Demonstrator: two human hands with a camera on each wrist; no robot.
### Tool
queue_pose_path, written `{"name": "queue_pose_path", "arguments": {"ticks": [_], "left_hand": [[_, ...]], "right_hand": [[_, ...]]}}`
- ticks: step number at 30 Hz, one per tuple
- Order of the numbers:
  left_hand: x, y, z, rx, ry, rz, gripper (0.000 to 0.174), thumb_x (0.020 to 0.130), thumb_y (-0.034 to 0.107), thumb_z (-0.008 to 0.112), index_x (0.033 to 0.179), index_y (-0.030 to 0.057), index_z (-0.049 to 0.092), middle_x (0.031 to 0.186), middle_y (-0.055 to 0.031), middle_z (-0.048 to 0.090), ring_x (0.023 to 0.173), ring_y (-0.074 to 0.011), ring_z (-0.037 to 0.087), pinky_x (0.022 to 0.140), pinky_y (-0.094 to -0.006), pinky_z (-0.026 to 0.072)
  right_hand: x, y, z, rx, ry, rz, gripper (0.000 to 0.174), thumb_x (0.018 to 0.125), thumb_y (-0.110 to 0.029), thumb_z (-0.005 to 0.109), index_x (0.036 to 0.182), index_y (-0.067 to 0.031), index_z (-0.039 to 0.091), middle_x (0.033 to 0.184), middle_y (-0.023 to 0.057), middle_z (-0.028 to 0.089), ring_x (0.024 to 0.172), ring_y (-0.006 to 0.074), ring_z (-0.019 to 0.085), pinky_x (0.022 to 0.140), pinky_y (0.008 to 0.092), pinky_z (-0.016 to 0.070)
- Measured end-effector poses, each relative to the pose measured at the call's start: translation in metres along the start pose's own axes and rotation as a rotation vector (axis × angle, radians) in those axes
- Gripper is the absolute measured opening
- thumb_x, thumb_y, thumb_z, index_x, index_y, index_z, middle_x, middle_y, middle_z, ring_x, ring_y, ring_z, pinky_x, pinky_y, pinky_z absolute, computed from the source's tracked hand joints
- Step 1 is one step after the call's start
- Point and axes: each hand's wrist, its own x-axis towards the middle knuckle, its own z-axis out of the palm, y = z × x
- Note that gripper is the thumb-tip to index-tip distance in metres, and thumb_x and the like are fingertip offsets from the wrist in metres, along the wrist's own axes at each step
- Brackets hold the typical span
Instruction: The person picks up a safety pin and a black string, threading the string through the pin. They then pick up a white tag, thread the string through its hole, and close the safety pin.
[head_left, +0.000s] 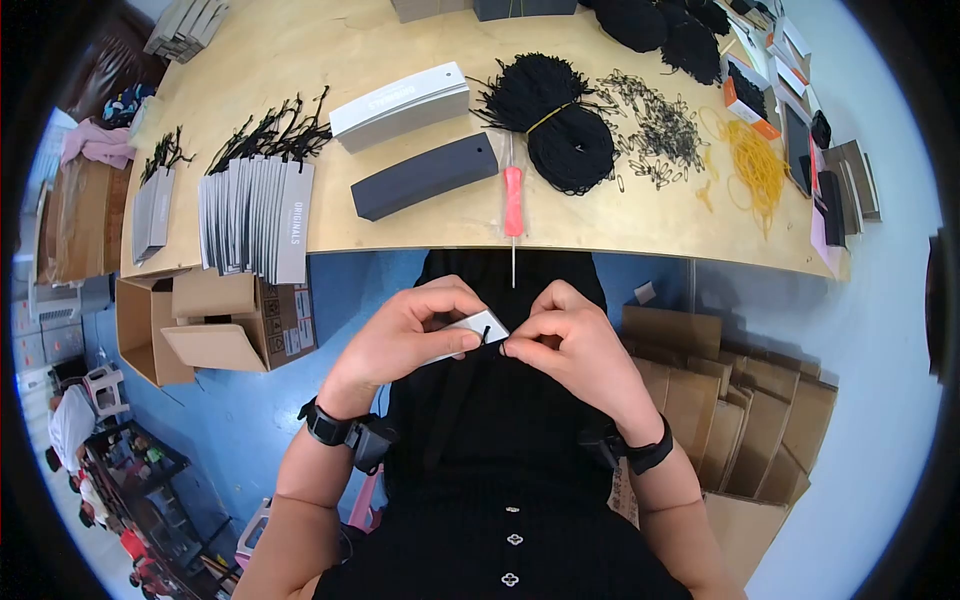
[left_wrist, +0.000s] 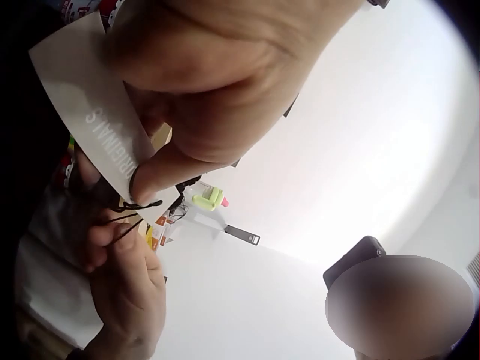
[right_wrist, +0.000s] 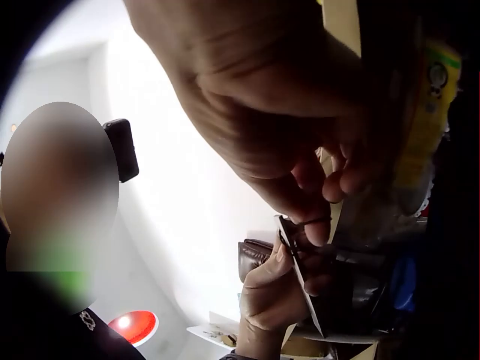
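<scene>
Held over the lap is a hang tag (head_left: 482,321), pale with ORIGINALS lettering, which my left hand (head_left: 412,325) grips between thumb and fingers. A black cord (left_wrist: 142,205) passes through the hole near the tag's end. Close beside that end, my right hand (head_left: 575,335) pinches the cord between thumb and index finger. From the right wrist, the tag (right_wrist: 303,279) appears almost edge-on, with the right fingertips at its upper end. The palm side of the left hand covers part of the tag in the left wrist view.
On the wooden table (head_left: 260,60) lie a pink-handled tool (head_left: 513,200), a dark tag stack (head_left: 425,183), a white tag stack (head_left: 400,105), corded tags (head_left: 255,215), a black cord bundle (head_left: 570,150), pins (head_left: 655,130) and yellow rubber bands (head_left: 757,170). Cardboard boxes (head_left: 215,320) stand left below.
</scene>
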Motion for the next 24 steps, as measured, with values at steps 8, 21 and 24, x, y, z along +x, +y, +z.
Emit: {"name": "queue_pose_path", "arguments": {"ticks": [8,21,24], "left_hand": [[0.001,-0.015,0.002,0.194,-0.033,0.103,0.021,0.086,-0.001,0.070,0.107,0.0014,0.069,0.101,-0.0032,0.053,0.087,-0.0105,0.056,0.072,-0.0224,0.0476],[-0.013,0.006,0.002,-0.047,0.067,0.085,0.031,0.087,-0.003,0.069,0.117,0.0010,0.066,0.100,-0.0030,0.067,0.090,-0.0090,0.062,0.081,-0.0251,0.0505],[-0.017,0.011,-0.003,0.106,-0.058,0.091,0.045,0.089,-0.005,0.064,0.133,0.0016,0.057,0.107,-0.0060,0.068,0.096,-0.0089,0.062,0.085,-0.0251,0.0492]], "right_hand": [[0.003,0.003,0.014,-0.058,-0.008,-0.047,0.022,0.077,-0.017,0.080,0.094,-0.0057,0.073,0.091,0.0078,0.055,0.077,0.0209,0.060,0.066,0.0302,0.0480],[-0.014,0.031,-0.021,1.490,-0.047,0.092,0.007,0.093,-0.008,0.060,0.089,-0.0051,0.056,0.109,0.0125,0.062,0.088,0.0224,0.068,0.073,0.0340,0.0573],[-0.012,0.041,-0.017,1.641,-0.038,0.102,0.009,0.096,-0.012,0.057,0.094,-0.0032,0.057,0.114,0.0151,0.062,0.100,0.0264,0.068,0.081,0.0376,0.0586]]}}
